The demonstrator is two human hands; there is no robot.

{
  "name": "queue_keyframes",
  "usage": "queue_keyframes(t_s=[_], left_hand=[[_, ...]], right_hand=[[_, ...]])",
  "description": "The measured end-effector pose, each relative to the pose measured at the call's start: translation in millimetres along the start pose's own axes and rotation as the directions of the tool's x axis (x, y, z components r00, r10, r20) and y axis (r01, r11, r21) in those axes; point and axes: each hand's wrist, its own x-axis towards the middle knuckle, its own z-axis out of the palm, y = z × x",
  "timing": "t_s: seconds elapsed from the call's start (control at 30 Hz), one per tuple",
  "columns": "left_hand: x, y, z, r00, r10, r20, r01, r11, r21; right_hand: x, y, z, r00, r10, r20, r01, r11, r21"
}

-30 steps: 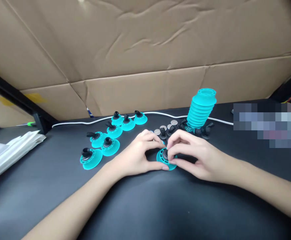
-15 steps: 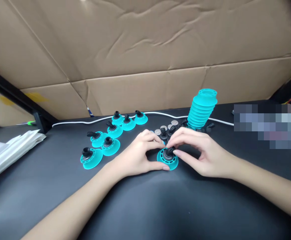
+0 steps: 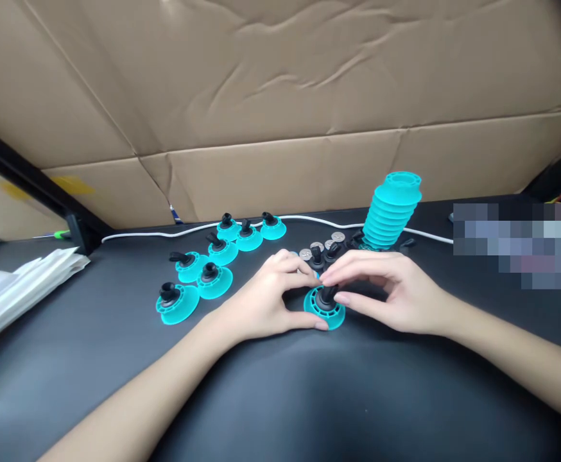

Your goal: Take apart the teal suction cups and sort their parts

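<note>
A turquoise flared plastic cup stands wide side down on the table, a slotted ring around its top. My left hand grips its rim from the left, thumb at the near side and fingers at the far side. Seated in the cup's middle is a black knob-like piece. The thumb and fingers of my right hand close around the upper part of that piece and partly hide it. Just beyond my hands lie loose black pieces and several silver discs.
To the left, several turquoise cups with black pieces sit on the black table. A leaning stack of turquoise cups rises at the back right. A white cable runs before the cardboard wall. White packets lie far left.
My right fingers have shifted slightly on the black piece, covering more of its top. The black piece now appears more upright. My left hand keeps its grip on the cup.
</note>
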Motion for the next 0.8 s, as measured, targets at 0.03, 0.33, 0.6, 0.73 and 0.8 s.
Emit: queue_keyframes(t_s=[0.03, 0.33, 0.6, 0.73, 0.8], left_hand=[[-0.1, 0.1, 0.2, 1.0, 0.0, 0.005, 0.0, 1.0, 0.006], [1.0, 0.7, 2.6, 1.0, -0.003, 0.011, 0.003, 1.0, -0.016], [1.6, 2.0, 2.1, 1.0, 0.0, 0.018, 0.0, 1.0, -0.007], [2.3, 2.6, 2.0, 1.0, -0.009, 0.018, 0.009, 1.0, -0.017], [2.4, 2.1, 2.2, 1.0, -0.006, 0.015, 0.006, 1.0, -0.021]], right_hand=[[-0.3, 0.5, 2.1, 1.0, 0.03, -0.006, -0.03, 0.999, 0.042], [-1.4, -1.0, 8.7, 0.977, 0.211, 0.016, -0.209, 0.954, 0.216], [-1.9, -6.3, 14.4, 0.999, -0.05, -0.013, 0.046, 0.978, -0.204], [-2.6, -11.3, 14.0, 0.998, -0.051, 0.026, 0.055, 0.98, -0.193], [-2.8, -13.1, 13.7, 0.997, -0.068, 0.044, 0.076, 0.979, -0.19]])
